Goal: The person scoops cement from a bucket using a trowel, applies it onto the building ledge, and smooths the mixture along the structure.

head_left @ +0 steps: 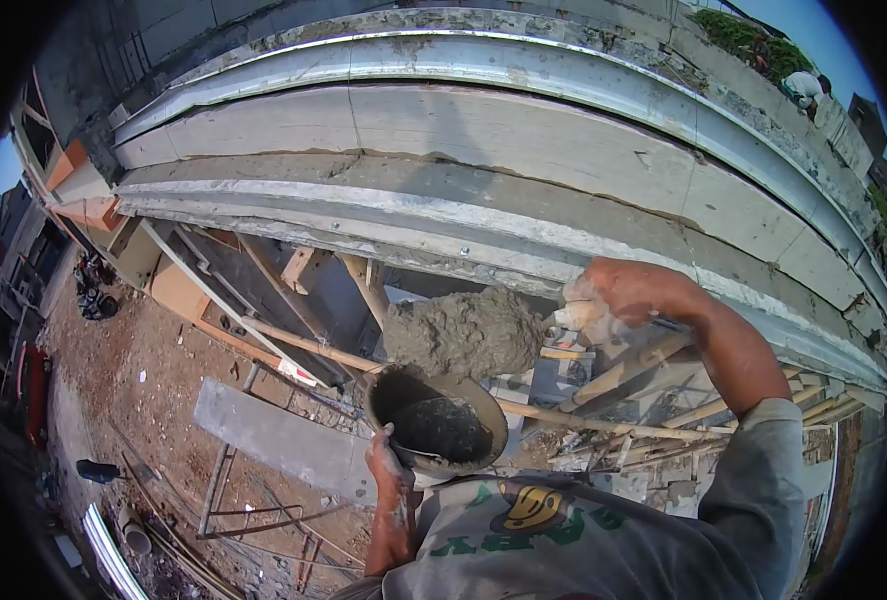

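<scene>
Wet grey mortar (468,333) lies heaped on a tool whose blade is hidden beneath it. My right hand (613,297) is closed around the tool's pale handle (570,317), close to the lower edge of the concrete ledge (393,205). Just below the mortar, a dark round bucket (438,420) is tilted with its opening up and some mortar inside. My left hand (388,465) grips the bucket's left rim, fingers partly hidden.
Above the ledge runs a long metal channel (413,55). Bamboo poles (613,422) and a grey board (283,440) lie below, over dirt ground far down. Another person (803,88) crouches at the upper right. A parked motorcycle (95,300) stands at left.
</scene>
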{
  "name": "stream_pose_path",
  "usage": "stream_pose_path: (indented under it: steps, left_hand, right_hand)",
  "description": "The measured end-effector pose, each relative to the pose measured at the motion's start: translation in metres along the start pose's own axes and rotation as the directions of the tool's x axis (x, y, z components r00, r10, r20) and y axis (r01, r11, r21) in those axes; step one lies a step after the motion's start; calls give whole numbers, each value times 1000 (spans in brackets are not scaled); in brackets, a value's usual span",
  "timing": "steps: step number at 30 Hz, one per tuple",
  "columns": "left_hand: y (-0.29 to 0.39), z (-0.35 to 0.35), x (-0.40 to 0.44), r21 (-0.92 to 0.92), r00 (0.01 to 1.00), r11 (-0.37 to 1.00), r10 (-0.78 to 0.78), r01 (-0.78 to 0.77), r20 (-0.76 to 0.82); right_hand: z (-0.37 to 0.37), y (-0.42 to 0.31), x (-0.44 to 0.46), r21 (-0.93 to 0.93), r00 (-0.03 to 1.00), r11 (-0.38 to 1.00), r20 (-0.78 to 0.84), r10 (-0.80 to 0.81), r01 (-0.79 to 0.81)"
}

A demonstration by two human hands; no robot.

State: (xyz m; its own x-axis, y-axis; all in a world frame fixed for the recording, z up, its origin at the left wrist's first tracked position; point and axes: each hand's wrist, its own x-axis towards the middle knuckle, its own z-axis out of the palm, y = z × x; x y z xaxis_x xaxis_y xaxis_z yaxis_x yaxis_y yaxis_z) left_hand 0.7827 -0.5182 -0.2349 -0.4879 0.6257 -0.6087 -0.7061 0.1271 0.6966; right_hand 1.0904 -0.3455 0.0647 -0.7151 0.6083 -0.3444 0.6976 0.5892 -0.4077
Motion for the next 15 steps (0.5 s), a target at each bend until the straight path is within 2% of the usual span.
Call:
stream_pose_path:
  steps: [2, 4, 6, 8, 9, 15]
  left_hand:
    - [-3, -2, 3, 1, 1000, 1000, -2, 2, -27]
    - [-9, -9, 13, 34, 997, 998, -42, 44, -71]
    - [-9, 2, 9, -47, 997, 999, -4, 1, -76]
    - [-19, -7, 21, -51, 995, 999, -1, -4, -99]
    - [-18, -6, 19, -46, 992, 999, -19, 13, -123]
    - [-27, -25, 50, -58, 985, 998, -24, 15, -169]
  right_hand:
    - [-32, -11, -5, -78, 988, 993, -115, -99, 90]
    - [-74, -25, -11, -75, 993, 997, -122, 3, -12]
    - [-117, -41, -19, -53, 982, 992, -162, 102, -112]
    - [-154, -56, -24, 7, 958, 982, -220, 187, -190]
    - [-173, -60, -26, -51, 945, 977, -272, 184, -205]
    - [-268, -56, -21, -27, 853, 955, -459, 249, -294]
